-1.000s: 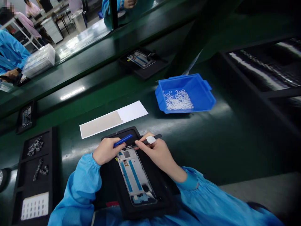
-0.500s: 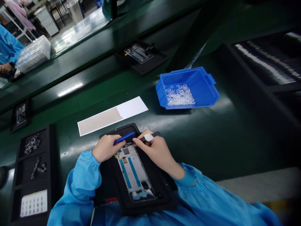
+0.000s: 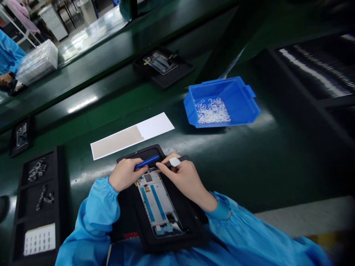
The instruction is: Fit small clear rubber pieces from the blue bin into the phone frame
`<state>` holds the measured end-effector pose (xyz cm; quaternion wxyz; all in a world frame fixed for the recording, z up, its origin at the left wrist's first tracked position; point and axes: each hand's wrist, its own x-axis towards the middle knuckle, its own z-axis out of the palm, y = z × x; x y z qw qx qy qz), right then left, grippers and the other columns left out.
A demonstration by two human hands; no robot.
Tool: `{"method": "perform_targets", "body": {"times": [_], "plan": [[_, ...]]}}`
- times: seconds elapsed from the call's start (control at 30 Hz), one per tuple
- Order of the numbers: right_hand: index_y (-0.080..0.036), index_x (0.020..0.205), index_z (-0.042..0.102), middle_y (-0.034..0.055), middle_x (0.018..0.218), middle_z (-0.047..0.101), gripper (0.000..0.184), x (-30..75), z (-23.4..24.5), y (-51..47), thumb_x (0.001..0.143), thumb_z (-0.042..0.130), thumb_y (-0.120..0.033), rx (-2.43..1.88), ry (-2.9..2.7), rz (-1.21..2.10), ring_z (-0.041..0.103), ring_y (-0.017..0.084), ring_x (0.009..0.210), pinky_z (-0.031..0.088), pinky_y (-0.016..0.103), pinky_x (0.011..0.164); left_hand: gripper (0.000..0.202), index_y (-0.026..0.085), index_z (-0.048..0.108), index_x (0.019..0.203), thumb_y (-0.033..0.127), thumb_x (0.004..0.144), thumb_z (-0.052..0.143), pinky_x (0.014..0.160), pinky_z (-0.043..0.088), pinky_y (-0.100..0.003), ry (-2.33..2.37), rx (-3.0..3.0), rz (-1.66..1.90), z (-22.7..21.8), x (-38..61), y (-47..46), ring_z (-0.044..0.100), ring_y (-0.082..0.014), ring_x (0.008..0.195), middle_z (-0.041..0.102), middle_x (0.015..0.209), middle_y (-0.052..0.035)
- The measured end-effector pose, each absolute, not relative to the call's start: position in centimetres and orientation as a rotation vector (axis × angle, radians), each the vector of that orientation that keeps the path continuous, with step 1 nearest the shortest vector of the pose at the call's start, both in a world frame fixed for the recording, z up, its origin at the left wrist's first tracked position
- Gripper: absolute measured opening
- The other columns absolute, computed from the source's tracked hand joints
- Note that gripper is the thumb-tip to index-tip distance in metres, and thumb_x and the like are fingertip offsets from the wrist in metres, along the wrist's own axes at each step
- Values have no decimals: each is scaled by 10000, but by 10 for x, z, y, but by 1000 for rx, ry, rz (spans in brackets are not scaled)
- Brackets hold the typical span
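A phone frame [image 3: 162,207] with two blue strips lies in a black foam tray [image 3: 191,236] in front of me. At its upper left, my left hand [image 3: 126,174] is closed around a blue pen-like tool [image 3: 146,162], which points up to the right. My right hand [image 3: 185,177] pinches dark tweezers [image 3: 183,158] with a white patch [image 3: 175,162] on them, over the frame's top edge. The tweezer tips are hard to make out between the fingers. Both hands rest close together at the top of the frame.
A blue bin [image 3: 241,107] of small white rings stands beyond my right hand. A white-and-beige sheet [image 3: 119,141] lies ahead. To the left is a divided black tray [image 3: 59,184] with small parts. Further phone trays [image 3: 177,77] sit farther off; a co-worker's sleeve [image 3: 9,51] shows at far left.
The phone trays farther off have shifted slightly to the left. My hands and the tools in them have hardly moved over the phone frame.
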<state>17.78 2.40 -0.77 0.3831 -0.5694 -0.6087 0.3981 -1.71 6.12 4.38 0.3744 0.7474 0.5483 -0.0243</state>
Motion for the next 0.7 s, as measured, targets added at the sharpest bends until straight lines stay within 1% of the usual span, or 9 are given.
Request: {"method": "perform_targets", "body": {"times": [0.13,0.23,0.37,0.43,0.5,0.57,0.7], "plan": [[-173,699,683,46,677,662,399,178,-9,23,923,562,-481,-1460,-1562,1000,604,177,547,402,263,485,156,227,684,868,308,894,553,614,372,-241,1448,1931,-90,47,-12,59,588,-142,654,645,713,29],[-174,693,657,35,661,636,401,178,-8,23,933,554,-478,-1444,-1580,977,593,168,538,389,255,477,140,242,683,886,321,894,567,591,356,-251,1528,1965,-162,49,-7,56,618,-160,680,660,719,27],[-179,653,586,-15,600,551,359,177,-3,23,927,571,-410,-1369,-1562,905,481,106,422,333,238,438,134,268,669,965,328,905,566,593,360,-260,1572,2022,-246,51,-3,53,657,-193,745,686,749,24],[-182,667,577,-41,552,500,321,177,-2,23,923,580,-375,-1327,-1534,894,438,95,394,311,228,415,139,273,661,981,332,912,556,598,370,-263,1569,2042,-267,50,-3,53,668,-203,763,695,767,23],[-187,692,570,-58,522,473,289,177,-1,22,920,593,-362,-1299,-1535,893,425,95,384,301,223,401,143,275,657,986,335,917,547,604,380,-263,1561,2047,-281,50,-3,53,673,-205,772,700,777,23],[-193,706,554,-61,524,478,281,177,0,21,922,601,-366,-1292,-1577,865,427,94,381,301,226,405,144,276,654,989,339,918,547,613,390,-261,1559,2041,-290,50,-3,53,676,-205,782,703,785,23],[-195,727,548,-40,598,543,292,176,0,19,955,565,-377,-1285,-1673,764,463,94,404,334,233,438,146,276,654,991,346,918,549,627,404,-261,1566,2040,-286,49,-3,53,678,-206,791,705,793,22]]}}
